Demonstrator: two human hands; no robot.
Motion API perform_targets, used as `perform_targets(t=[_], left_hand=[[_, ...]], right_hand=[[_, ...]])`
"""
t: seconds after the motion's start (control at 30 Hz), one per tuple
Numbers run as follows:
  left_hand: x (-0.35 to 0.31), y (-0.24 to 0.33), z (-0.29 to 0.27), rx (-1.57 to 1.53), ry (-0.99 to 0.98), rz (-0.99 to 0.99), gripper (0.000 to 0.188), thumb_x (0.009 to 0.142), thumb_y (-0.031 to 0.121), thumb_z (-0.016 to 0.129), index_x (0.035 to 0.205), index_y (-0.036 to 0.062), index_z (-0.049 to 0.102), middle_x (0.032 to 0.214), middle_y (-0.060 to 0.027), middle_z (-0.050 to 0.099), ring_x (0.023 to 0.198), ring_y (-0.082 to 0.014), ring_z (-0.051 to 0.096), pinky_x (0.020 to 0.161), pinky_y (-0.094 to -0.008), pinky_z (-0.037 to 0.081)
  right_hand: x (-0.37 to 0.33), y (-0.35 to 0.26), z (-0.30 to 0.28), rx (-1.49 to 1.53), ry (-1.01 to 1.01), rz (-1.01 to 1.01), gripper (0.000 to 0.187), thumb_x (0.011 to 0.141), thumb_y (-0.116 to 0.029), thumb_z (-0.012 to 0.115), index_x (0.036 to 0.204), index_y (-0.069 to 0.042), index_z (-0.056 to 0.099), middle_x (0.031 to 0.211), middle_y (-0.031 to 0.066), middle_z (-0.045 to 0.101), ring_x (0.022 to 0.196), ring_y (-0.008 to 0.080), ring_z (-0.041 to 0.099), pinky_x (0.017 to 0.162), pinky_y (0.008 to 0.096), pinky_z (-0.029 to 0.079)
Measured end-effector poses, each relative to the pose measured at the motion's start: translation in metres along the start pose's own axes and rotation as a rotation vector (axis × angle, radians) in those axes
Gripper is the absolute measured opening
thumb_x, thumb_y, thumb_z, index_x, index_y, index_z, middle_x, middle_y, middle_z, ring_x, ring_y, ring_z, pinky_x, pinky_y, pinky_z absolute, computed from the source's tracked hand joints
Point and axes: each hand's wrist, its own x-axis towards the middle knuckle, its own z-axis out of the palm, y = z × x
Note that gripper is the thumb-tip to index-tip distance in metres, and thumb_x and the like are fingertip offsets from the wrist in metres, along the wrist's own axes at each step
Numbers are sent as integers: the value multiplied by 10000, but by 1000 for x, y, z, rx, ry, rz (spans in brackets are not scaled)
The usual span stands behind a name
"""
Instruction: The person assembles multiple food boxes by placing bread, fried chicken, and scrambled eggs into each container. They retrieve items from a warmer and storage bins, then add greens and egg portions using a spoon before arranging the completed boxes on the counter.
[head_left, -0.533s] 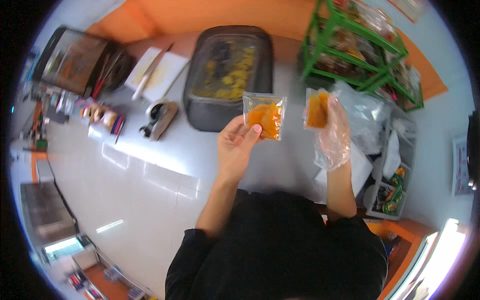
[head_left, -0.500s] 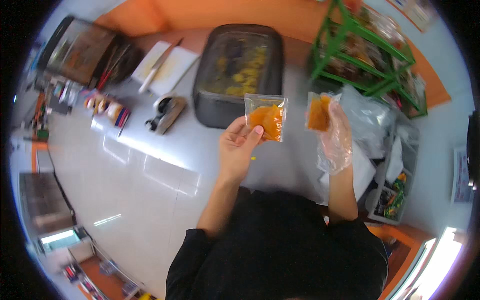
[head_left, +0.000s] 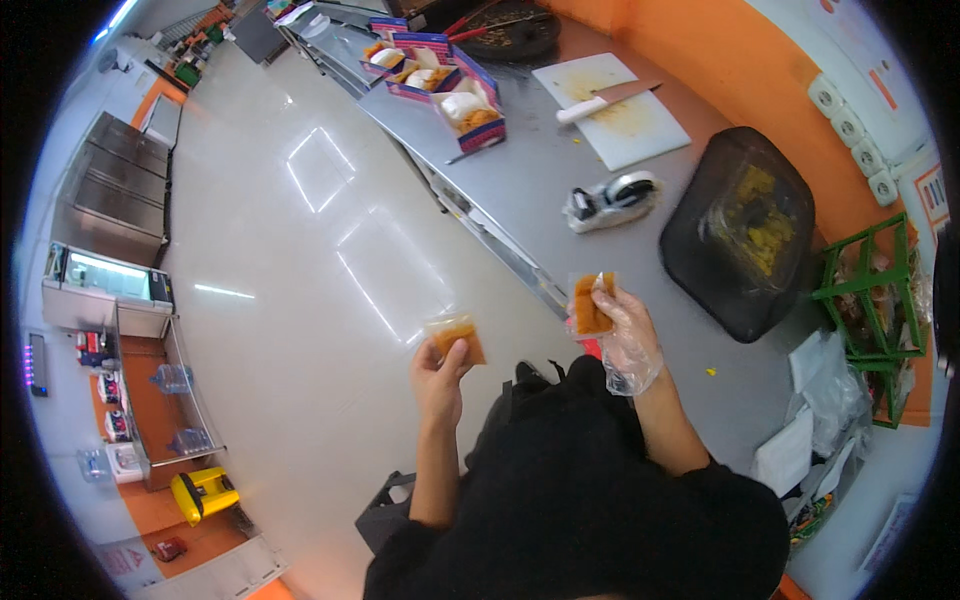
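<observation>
My left hand (head_left: pixel 437 383) pinches a small clear plastic packet of orange sauce (head_left: pixel 466 345), thumb on its front. In my right hand (head_left: pixel 630 340), which wears a loose clear plastic glove, is a second orange sauce packet (head_left: pixel 590 308). Both packets are held up in front of my body and apart from each other. The left one is over the floor, the right one by the front edge of the metal table (head_left: pixel 530 225). Something pinkish-red shows under the right packet, too covered to name.
A black tub (head_left: pixel 690 285) with yellow pieces stands on the table. Near it are a tape dispenser (head_left: pixel 612 203), a white cutting board (head_left: pixel 645 140) with a knife (head_left: pixel 600 103), and several food boxes (head_left: pixel 478 132). Green racks (head_left: pixel 868 290) and plastic bags (head_left: pixel 830 385) are at the right.
My view has swung left, so the tub now lies to the right and more floor shows. Both hands still hold their packets, the left one now out over the floor.
</observation>
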Motion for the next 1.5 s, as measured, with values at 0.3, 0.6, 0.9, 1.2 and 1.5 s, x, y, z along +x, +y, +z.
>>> perform_targets(t=[0.3, 0.6, 0.9, 1.2, 1.5], left_hand=[[93, 24, -87, -80, 279, -10, 330, 956, 57, 672, 1247, -44, 553, 1124, -151, 681, 969, -236, 700, 855, -365, 603], [330, 109, -75, 417, 44, 12, 355, 981, 119, 641, 1256, -86, 546, 1110, -145, 676, 987, -197, 673, 845, -313, 549], [578, 167, 33, 830, -339, 398, 235, 958, 100, 623, 1148, -38, 623, 774, -166, 697, 675, -227, 678, 648, -327, 528], [655, 152, 15, 874, -657, 365, 253, 941, 146, 655, 1145, -4, 649, 875, -226, 710, 816, -299, 724, 712, -396, 538], [692, 195, -34, 926, -888, -298, 323, 1005, 296, 604, 1126, 11, 697, 915, -104, 720, 827, -177, 657, 739, -357, 530]], right_hand=[[176, 47, 94, -279, 43, -105, 237, 984, -135, 630, 1149, 33, 656, 988, 71, 698, 862, 126, 676, 760, 263, 563], [409, 24, 140, -716, 391, -460, 223, 943, -175, 654, 1081, -1, 676, 906, 128, 712, 818, 230, 688, 727, 349, 539], [508, 8, 163, -1076, 752, -415, 195, 948, -186, 618, 1056, -29, 660, 778, 163, 686, 645, 275, 664, 600, 420, 531], [531, 5, 206, -1246, 1043, -336, 282, 896, -232, 621, 1043, -5, 701, 990, 262, 692, 997, 426, 663, 904, 498, 503], [563, -5, 252, -2017, 756, 384, 529, 921, -289, 581, 1404, -81, 529, 1317, 202, 611, 1238, 401, 552, 1072, 546, 388]])
